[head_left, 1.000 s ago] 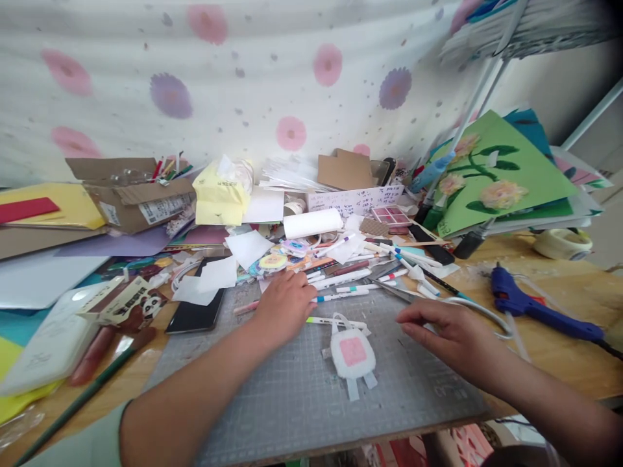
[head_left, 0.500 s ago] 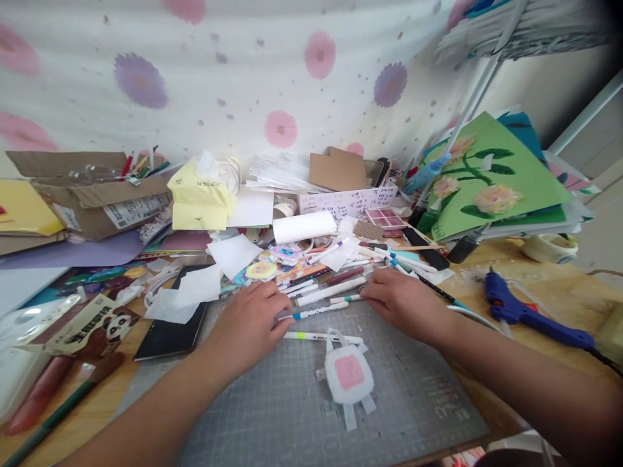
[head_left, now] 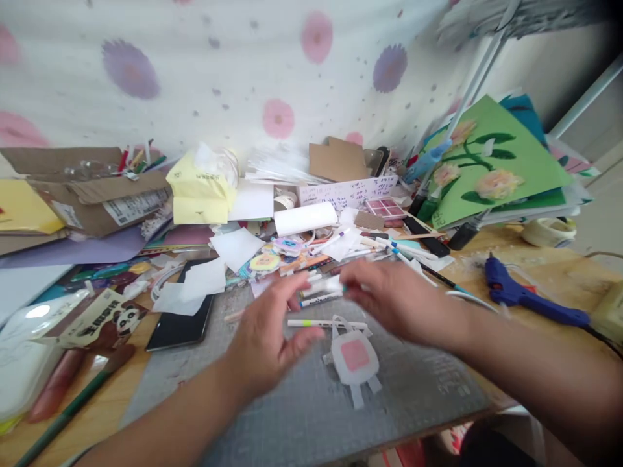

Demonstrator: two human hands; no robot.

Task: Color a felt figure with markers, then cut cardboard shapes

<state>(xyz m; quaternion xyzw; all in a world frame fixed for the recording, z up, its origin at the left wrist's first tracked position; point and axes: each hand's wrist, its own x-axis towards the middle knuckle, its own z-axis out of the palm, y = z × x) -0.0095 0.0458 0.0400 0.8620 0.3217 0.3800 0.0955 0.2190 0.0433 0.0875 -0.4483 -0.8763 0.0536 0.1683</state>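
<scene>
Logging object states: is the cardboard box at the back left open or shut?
Open. The box has its flaps folded out, and pens stick up from inside.

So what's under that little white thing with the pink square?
The white felt piece lies on the grey cutting mat. A marker lies just behind it. Whatever is directly beneath the felt stays hidden.

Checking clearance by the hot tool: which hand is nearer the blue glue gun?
Right. The right hand hovers over the pens, apart from the glue gun on its far side. The left hand is farther away across the mat.
</scene>
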